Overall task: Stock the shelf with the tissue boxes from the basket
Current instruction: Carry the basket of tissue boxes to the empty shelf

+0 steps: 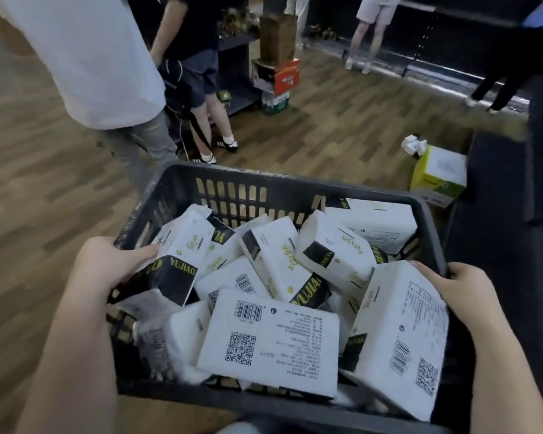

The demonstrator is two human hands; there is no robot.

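tissue packs (268, 338) fill the dark slotted basket (282, 186) you carry between your two hands, heaped loosely at all angles, white wrappers with black bands, some showing barcodes and qr codes. your left hand (112, 264) wraps over the basket's left rim, fingers curled down inside so the fingertips (148, 250) touch a pack with a black band just to the inside of that hand. your right hand (449, 288) is closed over the right rim, fingers folded around the edge, with the thumb side lying against a tall pack (402, 336) that leans upright against the wall right beside it. between your hands, nearer your body, one pack lies flat on top with its printed back facing up.

past your right hand, on the wooden floor (342, 126), sits a yellow and white carton (438, 175) with loose white packs (414, 145) just behind it. to the outer side of your right hand runs a dark shelf unit (499, 195). beyond your left hand stands a person in a white shirt (85, 54), very near the basket's far left corner, and another in dark shorts (198, 73) further off. straight ahead of both hands, well apart from the basket, is a stack of cartons (276, 70) by a low dark shelf, and more people stand along the far shelving.
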